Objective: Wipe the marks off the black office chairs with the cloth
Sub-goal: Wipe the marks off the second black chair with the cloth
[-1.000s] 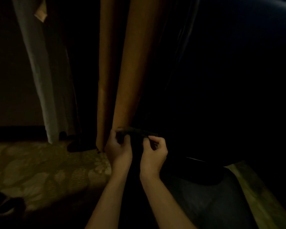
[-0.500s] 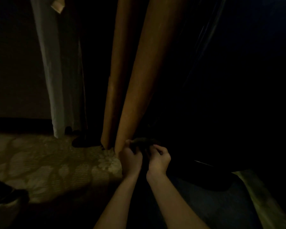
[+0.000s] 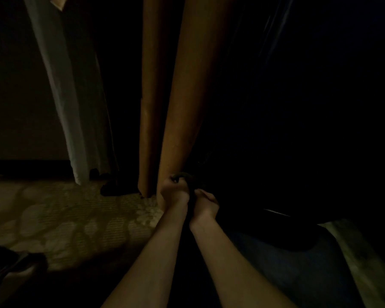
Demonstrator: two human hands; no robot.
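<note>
Both hands, left hand [image 3: 173,193] and right hand [image 3: 206,202], grip a dark cloth [image 3: 185,176].

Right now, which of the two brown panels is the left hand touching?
The wider right-hand brown panel; the left hand, gripping the dark cloth, sits against its bottom edge. The narrower panel stands apart.

A pale carpet [image 3: 65,221] with a large floral or leaf-like pattern in lighter blotches on a finely ribbed ground is seen on the floor. Two orange-brown wooden panels [image 3: 187,96] are seen at the centre, plain and unpatterned. A greyish-white strip [image 3: 60,90] is seen at the left, against a dull brown wall [image 3: 16,107] edged below by a black skirting [image 3: 29,166]. The office chair [image 3: 298,107] at the right is seen as glossy black. The cloth [image 3: 185,176] appears dark, almost black. Dark blue fabric [image 3: 298,270] is seen at the lower right.
</note>
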